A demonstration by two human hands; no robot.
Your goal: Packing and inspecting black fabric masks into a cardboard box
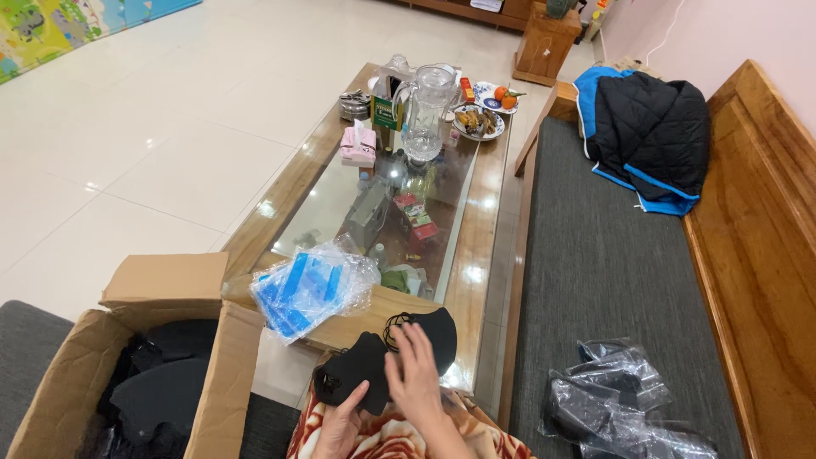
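Note:
A black cloth face mask [361, 361] lies across my lap, and a second black mask [429, 327] overlaps it at the upper right. My right hand [415, 374] rests flat on top of the masks, fingers spread. My left hand [340, 429] holds the lower edge of the nearer mask from underneath, thumb on top. Just beyond, a clear plastic bag of blue packets [310, 289] lies on the near end of the wooden coffee table [476, 255].
An open cardboard box [225, 374] of black items stands at my left. Clear bags holding black items [620, 399] lie on the grey bench cushion at right, a black and blue jacket [650, 136] farther back. A glass jug [425, 110], tissue box and dishes crowd the table's far end.

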